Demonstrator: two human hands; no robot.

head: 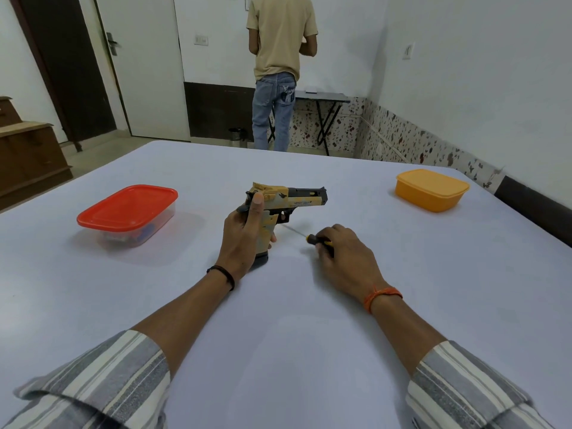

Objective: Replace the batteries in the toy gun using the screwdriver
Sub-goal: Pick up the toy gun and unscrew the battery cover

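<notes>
A yellow and black toy gun (297, 199) stands upright in the middle of the table, its barrel pointing right. My left hand (243, 239) grips its handle, thumb up along the rear of the slide. The grip's black base rests on the table. Just to the right, my right hand (343, 255) holds a small screwdriver (311, 238) by its black and yellow handle. Its thin metal shaft points left and away toward the gun's trigger area, low over the table. No batteries are visible.
A clear box with a red lid (130, 212), holding small items, sits at the left. A closed orange box (431, 188) sits at the far right. The white table (278, 335) spreads around both. A person stands with their back turned beyond the table's far edge.
</notes>
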